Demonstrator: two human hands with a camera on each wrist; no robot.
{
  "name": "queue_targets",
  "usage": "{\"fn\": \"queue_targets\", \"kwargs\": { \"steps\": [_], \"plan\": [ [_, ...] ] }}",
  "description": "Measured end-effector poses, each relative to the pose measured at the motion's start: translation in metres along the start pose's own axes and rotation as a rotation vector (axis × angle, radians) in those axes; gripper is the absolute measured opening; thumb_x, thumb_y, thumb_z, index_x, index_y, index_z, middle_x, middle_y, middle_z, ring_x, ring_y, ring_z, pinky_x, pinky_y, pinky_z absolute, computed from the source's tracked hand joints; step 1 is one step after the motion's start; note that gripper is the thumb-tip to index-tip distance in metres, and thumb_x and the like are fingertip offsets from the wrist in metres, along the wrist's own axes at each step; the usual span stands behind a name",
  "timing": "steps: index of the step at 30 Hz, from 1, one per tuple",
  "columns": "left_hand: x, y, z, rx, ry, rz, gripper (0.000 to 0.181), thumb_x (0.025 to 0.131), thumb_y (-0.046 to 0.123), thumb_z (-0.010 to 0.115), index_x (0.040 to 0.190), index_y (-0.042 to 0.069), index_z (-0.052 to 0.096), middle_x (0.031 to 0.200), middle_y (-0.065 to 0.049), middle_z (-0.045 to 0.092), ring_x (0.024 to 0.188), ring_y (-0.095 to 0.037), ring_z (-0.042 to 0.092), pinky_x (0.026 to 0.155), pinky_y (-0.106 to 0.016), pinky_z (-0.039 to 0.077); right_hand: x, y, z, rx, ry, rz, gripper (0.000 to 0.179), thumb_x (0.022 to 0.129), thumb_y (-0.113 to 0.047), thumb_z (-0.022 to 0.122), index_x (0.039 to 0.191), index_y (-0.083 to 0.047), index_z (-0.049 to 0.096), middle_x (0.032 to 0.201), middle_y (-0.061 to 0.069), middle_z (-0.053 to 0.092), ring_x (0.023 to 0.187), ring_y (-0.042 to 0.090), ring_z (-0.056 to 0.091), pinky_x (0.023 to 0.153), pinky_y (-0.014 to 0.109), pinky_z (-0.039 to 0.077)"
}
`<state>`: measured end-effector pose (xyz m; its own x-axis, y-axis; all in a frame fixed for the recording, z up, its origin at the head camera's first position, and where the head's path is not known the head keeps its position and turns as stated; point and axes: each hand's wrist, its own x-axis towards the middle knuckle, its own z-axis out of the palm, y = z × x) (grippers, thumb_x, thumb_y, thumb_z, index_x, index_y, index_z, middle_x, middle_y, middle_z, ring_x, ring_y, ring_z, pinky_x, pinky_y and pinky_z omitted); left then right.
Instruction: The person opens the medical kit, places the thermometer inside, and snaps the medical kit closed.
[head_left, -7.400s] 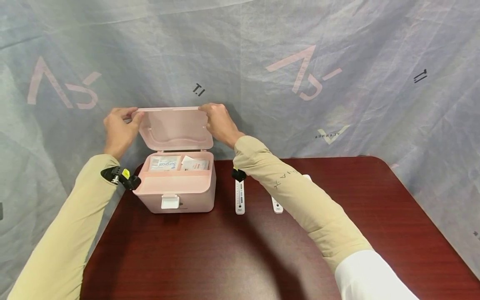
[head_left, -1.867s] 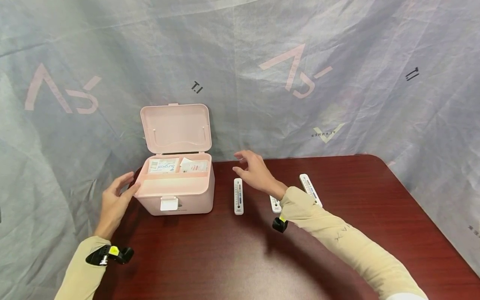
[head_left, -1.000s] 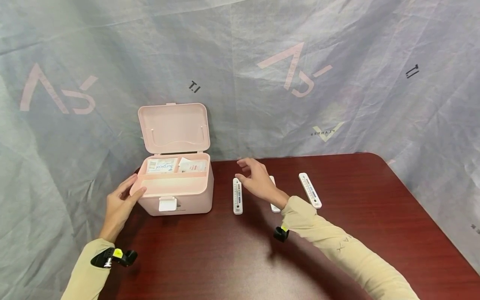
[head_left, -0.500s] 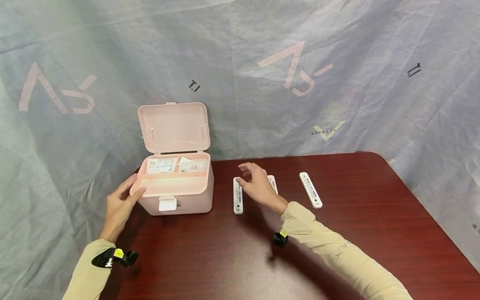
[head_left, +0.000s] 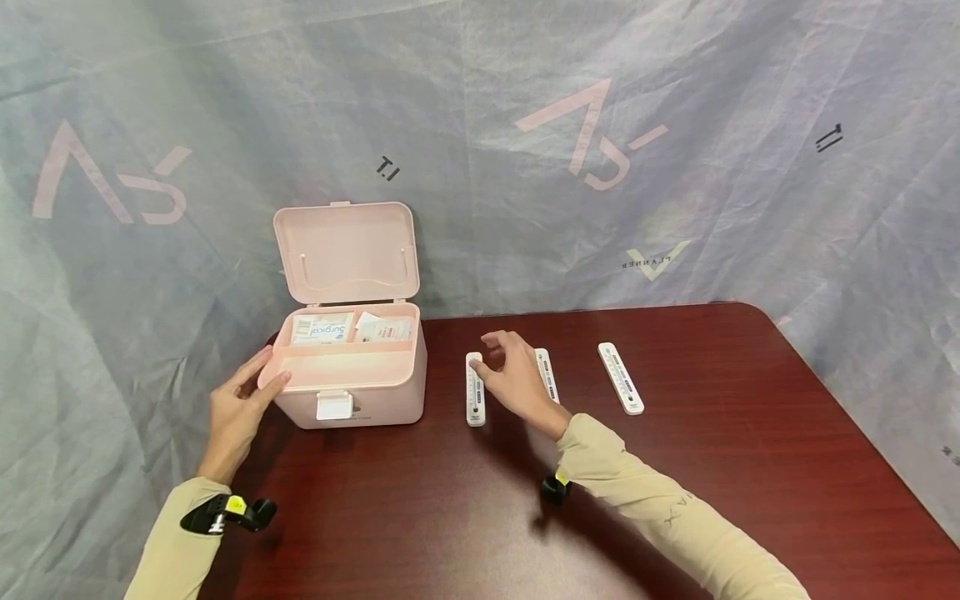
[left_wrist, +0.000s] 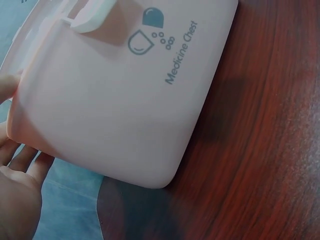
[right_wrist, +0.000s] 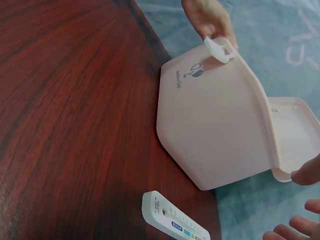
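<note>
Three white thermometers lie in a row on my dark red table (head_left: pixel 675 500), seen from the head camera. My right hand (head_left: pixel 517 379) hovers over the nearest thermometer (head_left: pixel 474 390), the one just right of the pink medicine chest (head_left: pixel 352 387). My fingers are loosely curled and spread, fingertips at its far end, holding nothing as far as I can tell; whether they touch it I cannot say. The middle thermometer (head_left: pixel 547 375) sits just beside my hand, the far thermometer (head_left: pixel 620 377) well apart. My left hand (head_left: pixel 240 408) rests with straight fingers against the chest's left wall, gripping nothing. The lid (head_left: pixel 347 250) stands upright, and packets (head_left: pixel 322 328) fill the rear compartment.

From the left wrist camera, the medicine chest (left_wrist: pixel 115 100) fills the frame with its latch (left_wrist: pixel 92 15) at the top; my left hand (left_wrist: pixel 17 190) only presses flat against the corner. If my right arm bumps the box, I judge this light contact may not stop it sliding.

From the right wrist camera, the nearest thermometer (right_wrist: pixel 175 222) lies flat on the wood, apart from the medicine chest (right_wrist: pixel 215 130); my fingertips (right_wrist: pixel 307 175) hang free above. The thermometer is thin and flush with the table, so a pinch could slip and skid it away or flick it against the box.
</note>
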<state>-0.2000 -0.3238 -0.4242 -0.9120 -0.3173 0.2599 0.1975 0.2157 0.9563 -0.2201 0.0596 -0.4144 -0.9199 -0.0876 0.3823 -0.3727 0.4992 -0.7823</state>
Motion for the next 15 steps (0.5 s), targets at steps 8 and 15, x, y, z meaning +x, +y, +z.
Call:
{"fn": "queue_targets", "kwargs": {
  "steps": [8,15],
  "plan": [
    [-0.001,0.000,-0.001,0.015,0.005,0.011,0.051,0.080,0.003,0.075,0.128,-0.001,0.058,0.136,-0.013,0.053,0.126,-0.013,0.045,0.095,-0.012,0.039,-0.005,0.002,0.002,-0.021,0.005,0.017,0.037,0.077,-0.015,0.077,0.109,-0.002,0.063,0.098,0.009,0.060,0.088,0.027,0.061,0.076,0.038,0.052],
    [0.000,-0.003,-0.002,-0.015,0.007,0.018,0.051,0.079,0.003,0.076,0.127,0.000,0.059,0.136,-0.015,0.052,0.127,-0.014,0.045,0.096,-0.013,0.038,-0.011,0.006,0.005,-0.049,0.023,0.040,0.038,0.077,-0.019,0.078,0.108,-0.002,0.063,0.099,0.012,0.062,0.088,0.025,0.061,0.075,0.034,0.051]
  ]
}}
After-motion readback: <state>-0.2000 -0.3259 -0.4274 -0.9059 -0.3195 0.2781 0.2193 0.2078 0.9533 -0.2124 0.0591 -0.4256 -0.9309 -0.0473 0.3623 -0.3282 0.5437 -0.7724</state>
